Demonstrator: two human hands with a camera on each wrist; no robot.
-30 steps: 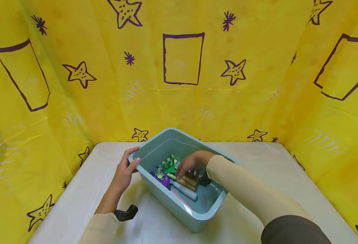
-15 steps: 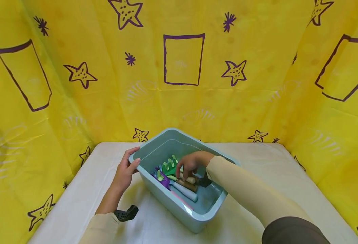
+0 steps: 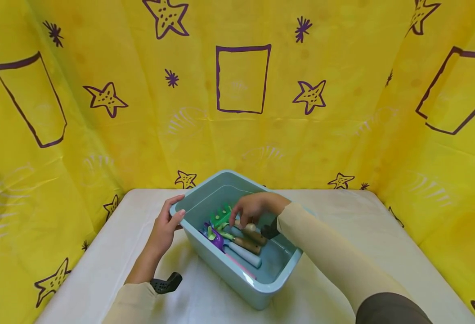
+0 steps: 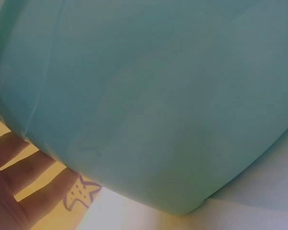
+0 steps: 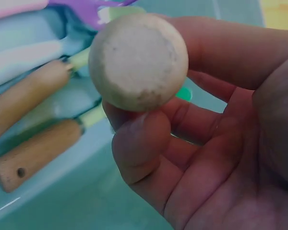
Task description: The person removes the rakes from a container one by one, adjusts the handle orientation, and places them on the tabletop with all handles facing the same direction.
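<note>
Right hand pinched a pale round-ended handle inside the light-blue plastic bin, near two wooden-handled tools; left hand gripped the bin's left corner.

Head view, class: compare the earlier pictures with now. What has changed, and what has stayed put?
The right hand has moved up the picture inside the bin. The pale wooden handle it pinches has gone up with it, leaving two brown handles more plainly in view. The left hand still grips the rim; the bin and blue handle stayed put.
</note>
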